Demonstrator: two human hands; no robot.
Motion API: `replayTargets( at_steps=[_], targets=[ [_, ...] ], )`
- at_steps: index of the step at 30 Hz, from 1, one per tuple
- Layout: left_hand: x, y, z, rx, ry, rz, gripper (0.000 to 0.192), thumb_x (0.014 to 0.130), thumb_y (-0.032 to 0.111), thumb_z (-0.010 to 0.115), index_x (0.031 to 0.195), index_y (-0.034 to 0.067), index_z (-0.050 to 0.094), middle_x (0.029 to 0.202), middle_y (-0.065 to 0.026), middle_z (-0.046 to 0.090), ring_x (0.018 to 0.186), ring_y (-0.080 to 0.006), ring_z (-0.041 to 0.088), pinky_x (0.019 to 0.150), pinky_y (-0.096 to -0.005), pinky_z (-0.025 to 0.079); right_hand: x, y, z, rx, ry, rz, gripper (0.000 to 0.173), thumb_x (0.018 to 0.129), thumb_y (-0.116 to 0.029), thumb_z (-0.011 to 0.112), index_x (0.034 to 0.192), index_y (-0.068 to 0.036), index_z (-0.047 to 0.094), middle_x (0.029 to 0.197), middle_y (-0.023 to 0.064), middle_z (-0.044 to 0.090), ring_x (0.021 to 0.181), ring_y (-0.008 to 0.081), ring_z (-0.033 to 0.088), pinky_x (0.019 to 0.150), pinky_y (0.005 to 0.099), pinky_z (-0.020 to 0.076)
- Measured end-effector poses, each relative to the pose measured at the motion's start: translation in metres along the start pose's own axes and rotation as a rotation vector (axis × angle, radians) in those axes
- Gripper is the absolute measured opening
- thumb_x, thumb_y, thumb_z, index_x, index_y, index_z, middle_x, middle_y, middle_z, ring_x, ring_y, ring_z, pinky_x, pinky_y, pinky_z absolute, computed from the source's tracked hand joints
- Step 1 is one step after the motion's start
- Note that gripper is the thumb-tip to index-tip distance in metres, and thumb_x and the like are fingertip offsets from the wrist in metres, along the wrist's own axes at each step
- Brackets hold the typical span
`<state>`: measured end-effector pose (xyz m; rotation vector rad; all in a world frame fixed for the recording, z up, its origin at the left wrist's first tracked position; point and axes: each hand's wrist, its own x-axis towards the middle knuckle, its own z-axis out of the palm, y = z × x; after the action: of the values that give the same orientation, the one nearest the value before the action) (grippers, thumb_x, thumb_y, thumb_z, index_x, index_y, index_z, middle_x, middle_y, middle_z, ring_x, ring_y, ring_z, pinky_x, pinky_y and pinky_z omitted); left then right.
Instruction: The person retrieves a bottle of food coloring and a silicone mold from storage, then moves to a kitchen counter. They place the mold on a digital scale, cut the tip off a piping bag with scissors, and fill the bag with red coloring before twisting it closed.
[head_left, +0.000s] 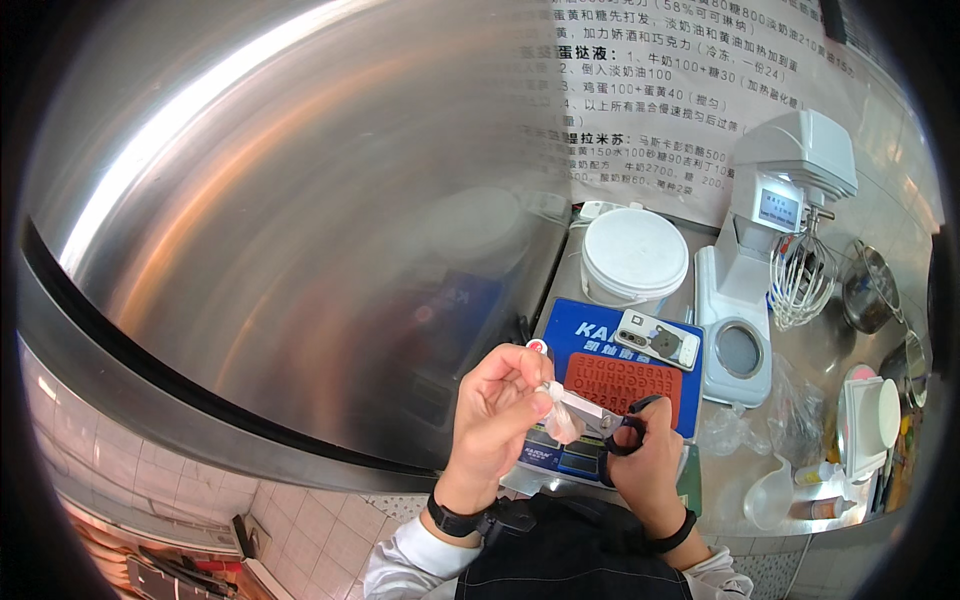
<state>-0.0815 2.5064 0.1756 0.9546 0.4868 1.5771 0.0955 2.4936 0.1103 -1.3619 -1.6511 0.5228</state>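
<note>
Between its thumb and fingers, my left hand (499, 412) pinches the gathered neck of a small clear plastic bag (562, 422) with something pale pink inside. My right hand (652, 450) grips the dark handles of a pair of scissors (600, 418), whose blades reach to the bag's neck by my left fingertips. Whether the blades touch the plastic cannot be told. Below the hands lies a blue scale (551, 322), bearing a red-brown silicone letter mold (622, 375) and a phone in a pale case (679, 346). A bottle's red and white cap (537, 346) shows just behind my left fingers.
A white lidded bucket (636, 251) stands behind the scale. At right are a stand mixer (739, 300) with a wire whisk (806, 281), crumpled plastic bags (795, 409), a clear measuring cup (769, 495), small bottles and metal pots. A large curved steel surface (300, 247) rises at left.
</note>
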Motion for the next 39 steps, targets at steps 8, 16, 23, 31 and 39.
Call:
replayTargets(
  at_steps=[8, 16, 23, 31, 39],
  targets=[
    [-0.012, -0.008, 0.029, 0.134, 0.175, 0.289, 0.021, 0.078, 0.0, 0.064, 0.091, 0.002, 0.049, 0.086, -0.0078, 0.051, 0.077, -0.0117, 0.048, 0.07, -0.0224, 0.039, 0.003, -0.002, 0.002, -0.076, 0.122, -0.072, 0.048, 0.05, 0.004, 0.072, 0.09, -0.005, 0.046, 0.063, 0.0039, 0.062, 0.059, 0.0256, 0.064, 0.053, 0.0357, 0.0479],
    [-0.022, -0.016, 0.044, 0.269, 0.176, 0.376, 0.019, 0.081, -0.001, 0.065, 0.092, 0.0, 0.05, 0.089, -0.009, 0.053, 0.079, -0.0109, 0.05, 0.073, -0.0222, 0.042, 0.006, 0.002, -0.003, 0.056, 0.077, -0.045, 0.047, 0.053, 0.006, 0.073, 0.09, -0.004, 0.046, 0.072, 0.0087, 0.064, 0.06, 0.0236, 0.065, 0.055, 0.031, 0.0491],
    [-0.007, 0.002, 0.004, 0.046, -0.038, -0.082, 0.019, 0.082, -0.005, 0.067, 0.096, 0.001, 0.056, 0.097, -0.0047, 0.06, 0.089, -0.0112, 0.06, 0.082, -0.0252, 0.048, 0.02, 0.007, -0.041, 0.269, -0.51, 0.02, 0.022, 0.074, 0.006, 0.065, 0.084, -0.002, 0.047, 0.069, 0.0164, 0.055, 0.058, 0.0269, 0.061, 0.053, 0.0273, 0.0427],
    [-0.009, -0.01, 0.014, 0.249, -0.009, 0.014, 0.037, 0.098, 0.031, 0.05, 0.118, 0.0, 0.054, 0.119, -0.0155, 0.061, 0.12, -0.0224, 0.05, 0.104, -0.0373, 0.035, 0.008, 0.012, -0.006, -0.193, 0.15, -0.307, 0.034, 0.057, -0.001, 0.071, 0.085, -0.006, 0.052, 0.062, 0.0074, 0.057, 0.056, 0.0267, 0.06, 0.051, 0.0371, 0.0446],
    [-0.01, -0.013, 0.012, 0.162, -0.058, 0.105, 0.026, 0.096, 0.024, 0.055, 0.101, -0.001, 0.06, 0.116, -0.0249, 0.061, 0.138, -0.0338, 0.03, 0.109, -0.0462, 0.027, 0.003, 0.009, -0.008, -0.071, 0.192, -0.357, 0.037, 0.056, -0.001, 0.072, 0.088, -0.004, 0.054, 0.063, 0.007, 0.059, 0.055, 0.0273, 0.059, 0.052, 0.037, 0.0443]
  ],
)
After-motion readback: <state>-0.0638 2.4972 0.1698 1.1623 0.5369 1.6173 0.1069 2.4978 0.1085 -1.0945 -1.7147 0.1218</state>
